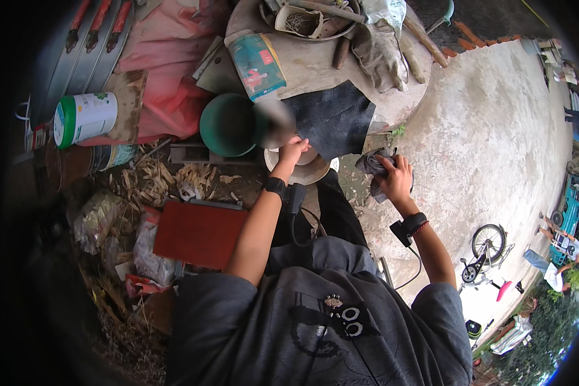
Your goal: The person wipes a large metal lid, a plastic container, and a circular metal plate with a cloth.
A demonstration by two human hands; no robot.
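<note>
My right hand (395,177) is closed around a bunched grey cloth (377,166), to the right of the round table. My left hand (294,150) reaches over a pale basin (309,174), its fingertips by the lower left edge of a black leather-like sheet (335,120); whether they pinch the sheet cannot be told. That sheet lies over the rim of the table (313,67) and hangs down in front. Left of my hand stands a green bowl (227,125), with a blurred round thing (274,123) at its right side.
A teal packet (256,65), worn gloves (381,55), a wooden stick (424,41) and a metal pan with a small tray of nails (299,21) rest on the table. A red-brown board (200,234) lies at lower left, near wood scraps. A bicycle (487,251) and people are far right.
</note>
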